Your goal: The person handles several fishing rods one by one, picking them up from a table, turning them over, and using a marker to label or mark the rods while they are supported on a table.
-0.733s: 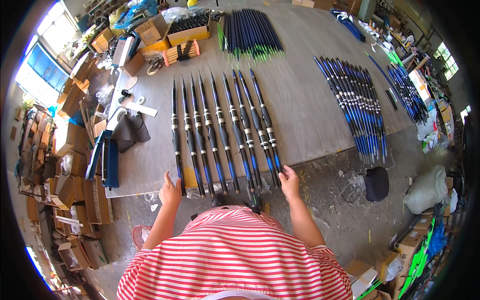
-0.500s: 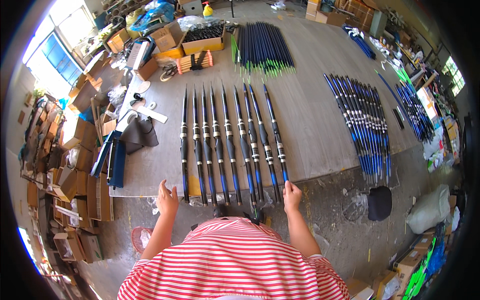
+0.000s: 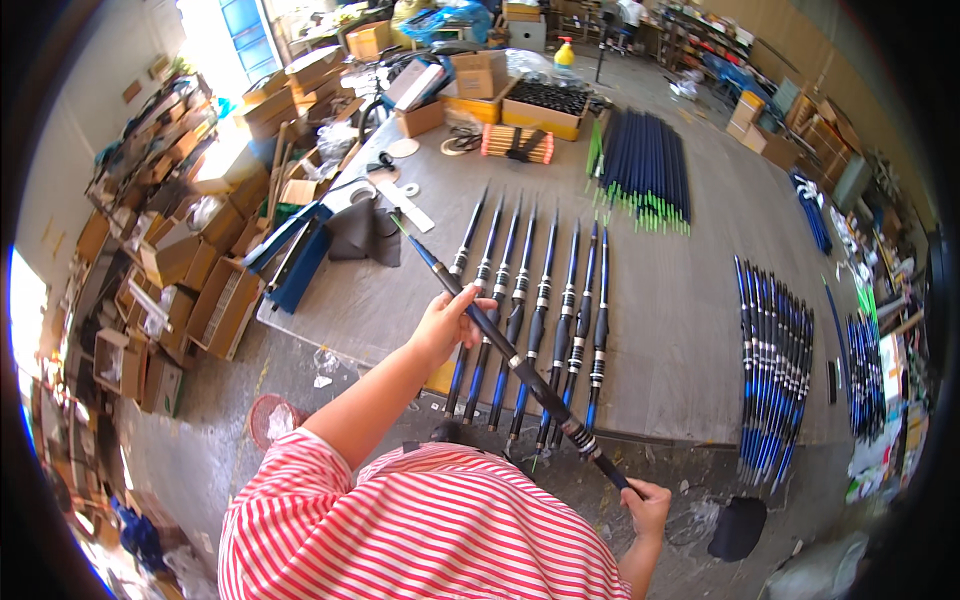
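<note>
- One rod (image 3: 541,392) is in your two hands, slanting above the near edge of the table (image 3: 660,340).
- Your left hand (image 3: 448,325) grasps it toward its thin end, with fingers curled around.
- Your right hand (image 3: 649,506) grasps its lower end, outside the table edge.
- Several other rods (image 3: 537,335) lie side by side on the table, partly behind the held one.

A pale wall (image 3: 100,75) is broken by a bright blue window (image 3: 243,38). The grey floor (image 3: 228,415) is strewn with scraps (image 3: 322,381).
</note>
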`<state>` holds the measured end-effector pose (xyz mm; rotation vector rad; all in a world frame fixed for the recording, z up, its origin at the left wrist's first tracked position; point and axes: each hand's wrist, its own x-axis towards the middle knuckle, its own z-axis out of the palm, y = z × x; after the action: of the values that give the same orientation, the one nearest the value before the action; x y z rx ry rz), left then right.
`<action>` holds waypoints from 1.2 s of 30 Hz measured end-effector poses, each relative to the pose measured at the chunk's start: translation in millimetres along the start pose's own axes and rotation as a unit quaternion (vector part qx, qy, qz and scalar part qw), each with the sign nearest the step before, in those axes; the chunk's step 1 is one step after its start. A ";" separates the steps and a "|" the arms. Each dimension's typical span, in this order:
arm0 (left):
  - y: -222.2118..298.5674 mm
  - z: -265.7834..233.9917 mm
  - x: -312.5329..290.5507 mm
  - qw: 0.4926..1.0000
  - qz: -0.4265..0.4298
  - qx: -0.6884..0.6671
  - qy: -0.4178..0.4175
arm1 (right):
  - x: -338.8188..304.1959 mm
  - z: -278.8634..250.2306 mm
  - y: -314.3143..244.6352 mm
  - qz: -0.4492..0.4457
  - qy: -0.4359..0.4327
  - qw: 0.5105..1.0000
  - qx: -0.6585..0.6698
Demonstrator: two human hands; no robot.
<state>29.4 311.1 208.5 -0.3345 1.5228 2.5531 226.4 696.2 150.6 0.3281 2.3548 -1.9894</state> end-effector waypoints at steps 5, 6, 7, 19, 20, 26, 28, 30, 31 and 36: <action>-3.6 -10.1 -6.4 0.991 -0.016 -0.121 -0.060 | -10.0 -3.2 3.4 -0.122 0.069 0.873 0.466; -7.3 -8.2 -9.7 0.987 -0.028 -0.143 -0.074 | -9.6 3.5 1.6 -0.119 0.074 0.867 0.478; -10.5 -2.7 -12.7 0.982 -0.041 -0.162 -0.091 | -5.7 12.3 0.7 -0.117 0.081 0.860 0.491; 0.8 -55.3 -6.6 0.967 -0.045 -0.247 -0.043 | 12.3 53.0 -36.1 -0.012 0.224 0.865 0.449; 14.4 -72.3 0.2 0.969 0.002 -0.247 -0.022 | 10.8 49.7 -34.4 -0.015 0.223 0.869 0.441; 25.1 -97.7 2.1 0.947 -0.041 0.153 -0.279 | 13.8 66.1 -50.1 -0.025 0.177 0.918 0.353; 21.4 -89.7 -8.5 0.886 -0.119 0.300 -0.333 | 19.6 75.5 -61.2 -0.021 0.155 0.929 0.336; 13.2 -91.3 -15.3 0.840 -0.169 0.353 -0.376 | 27.2 86.6 -74.9 -0.026 0.143 0.940 0.308; 10.2 -94.2 -17.9 0.821 -0.165 0.370 -0.404 | 31.3 91.4 -82.0 -0.028 0.139 0.946 0.293; -14.1 -120.3 -37.0 0.827 -0.055 0.317 -0.461 | 55.6 129.3 -130.9 -0.039 0.051 0.970 0.233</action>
<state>82.1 211.2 151.1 0.7562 1.6593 1.5096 134.0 557.0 245.5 0.3638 1.9470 -2.6124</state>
